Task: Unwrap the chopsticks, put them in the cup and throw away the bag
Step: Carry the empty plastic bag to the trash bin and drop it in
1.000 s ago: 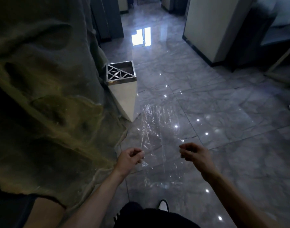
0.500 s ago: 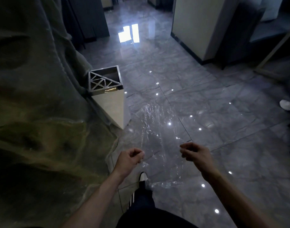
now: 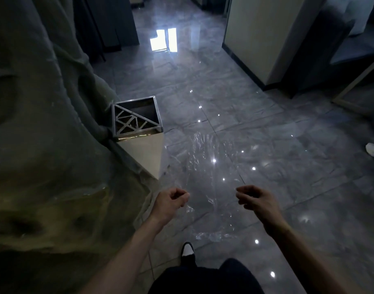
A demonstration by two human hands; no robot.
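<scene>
Both hands pinch a clear plastic bag (image 3: 209, 179) by its near corners: left hand (image 3: 171, 203) and right hand (image 3: 257, 201) curled, held apart, bag stretched between them over the floor (image 3: 287, 128). Bin (image 3: 137, 132) stands ahead-left, near the bag's far end.

On my feed the rough rock-like wall (image 3: 44, 145) fills the left side. Right of it, I see glossy grey floor tiles (image 3: 287, 162) dotted with small light glints. Far beyond the wall, a bright window reflection (image 3: 164, 42) lies on the floor. Dark panels (image 3: 109, 22) stand just past the wall's top end. Well to its right stands a cream partition (image 3: 264, 37) with dark skirting. A white shoe (image 3: 373, 150) shows at the far right edge.
</scene>
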